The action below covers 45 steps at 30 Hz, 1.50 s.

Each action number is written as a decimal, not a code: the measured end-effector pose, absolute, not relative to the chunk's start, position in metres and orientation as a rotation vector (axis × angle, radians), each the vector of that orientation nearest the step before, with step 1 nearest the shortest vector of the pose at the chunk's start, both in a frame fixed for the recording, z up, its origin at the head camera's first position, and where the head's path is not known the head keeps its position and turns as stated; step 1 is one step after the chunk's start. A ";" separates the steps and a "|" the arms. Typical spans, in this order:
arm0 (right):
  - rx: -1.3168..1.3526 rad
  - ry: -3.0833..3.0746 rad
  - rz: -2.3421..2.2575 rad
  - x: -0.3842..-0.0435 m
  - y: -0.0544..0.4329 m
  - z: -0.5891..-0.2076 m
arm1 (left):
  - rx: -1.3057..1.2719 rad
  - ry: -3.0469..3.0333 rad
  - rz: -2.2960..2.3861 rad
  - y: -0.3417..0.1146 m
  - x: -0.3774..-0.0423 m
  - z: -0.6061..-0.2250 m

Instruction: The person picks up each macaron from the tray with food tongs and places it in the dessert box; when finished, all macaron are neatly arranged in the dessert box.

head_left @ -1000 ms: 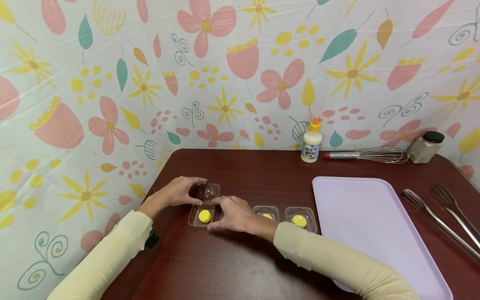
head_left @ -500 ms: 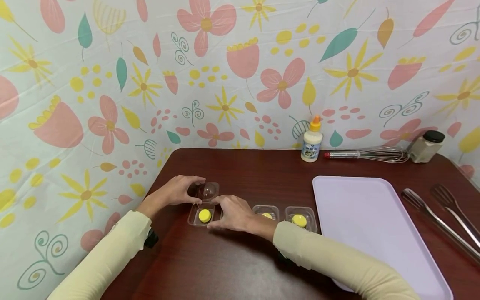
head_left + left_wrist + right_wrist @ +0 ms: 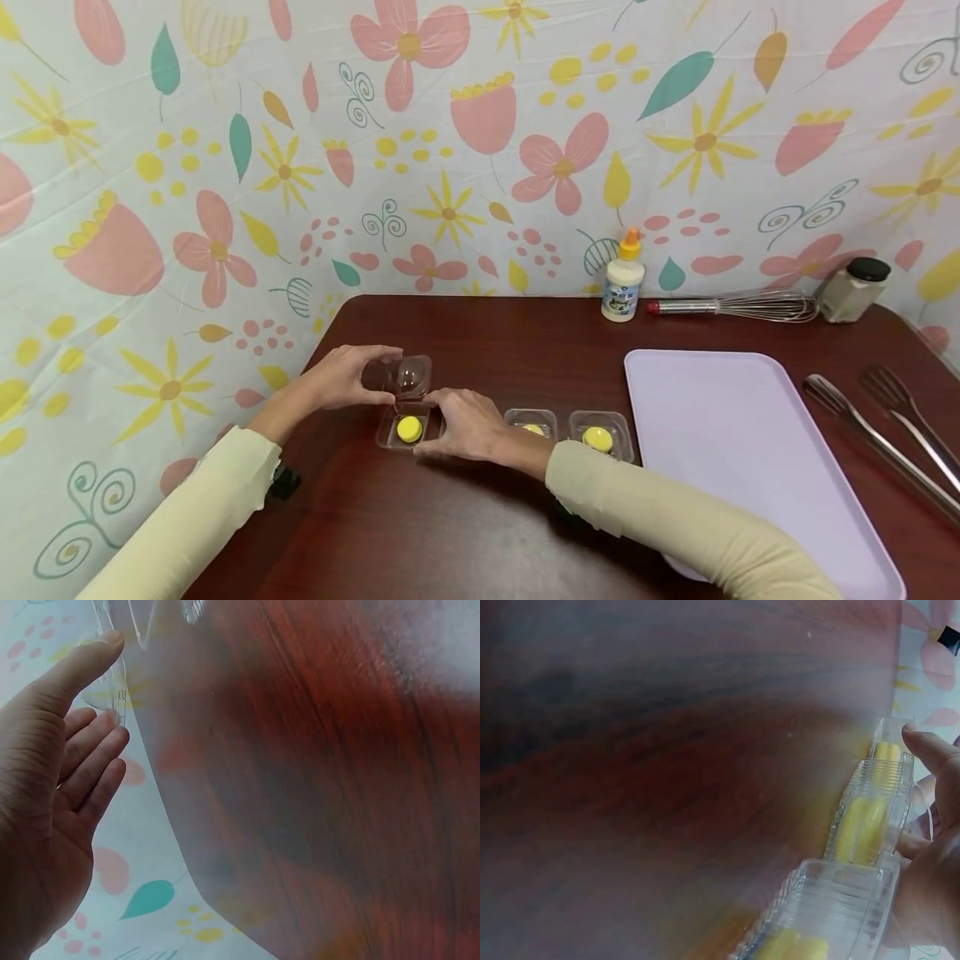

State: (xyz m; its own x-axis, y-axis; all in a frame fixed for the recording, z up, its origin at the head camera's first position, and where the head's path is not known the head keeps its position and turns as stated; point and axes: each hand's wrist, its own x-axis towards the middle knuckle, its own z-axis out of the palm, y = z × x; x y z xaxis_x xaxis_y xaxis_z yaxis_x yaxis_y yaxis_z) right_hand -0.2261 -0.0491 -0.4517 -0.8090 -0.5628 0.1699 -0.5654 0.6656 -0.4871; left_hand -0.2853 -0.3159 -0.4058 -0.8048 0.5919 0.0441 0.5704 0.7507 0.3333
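In the head view, a clear plastic box [image 3: 392, 438] with a round yellow piece [image 3: 409, 429] inside lies on the dark wooden table, its hinged lid [image 3: 412, 375] raised at the back. My left hand [image 3: 347, 378] grips the lid's left side between thumb and fingers; the left wrist view shows the clear edge by the thumb [image 3: 105, 651]. My right hand [image 3: 468, 427] holds the box at its right side, thumb at the front and fingertip at the back. Seen from the right wrist, the yellow pieces [image 3: 861, 829] look two-layered, like macarons.
Two more clear boxes, a partly covered one [image 3: 531, 417] and another [image 3: 622, 437], stand to the right. Beyond them lie a lilac tray [image 3: 720, 433], metal tongs [image 3: 877, 433] and a whisk [image 3: 750, 307]. A squeeze bottle [image 3: 622, 279] and a jar [image 3: 853, 290] stand at the back.
My left hand has moved slightly left and away from me, and the lid has tilted up a little with it. My right hand has stayed at the box.
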 end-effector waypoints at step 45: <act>0.978 -2.893 0.930 -0.224 -0.048 -0.445 | 1.077 2.775 0.320 -0.307 -0.230 -0.397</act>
State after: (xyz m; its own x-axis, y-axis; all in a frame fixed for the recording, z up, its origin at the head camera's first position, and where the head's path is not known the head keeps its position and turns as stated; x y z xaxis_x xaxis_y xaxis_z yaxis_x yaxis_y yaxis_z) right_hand -0.2240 -0.0481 -0.4453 -0.8111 -0.5696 0.1327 -0.5403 0.6428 -0.5430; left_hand -0.2299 -0.3075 -0.3970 -0.7317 0.6790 -0.0597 0.6475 0.7198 0.2501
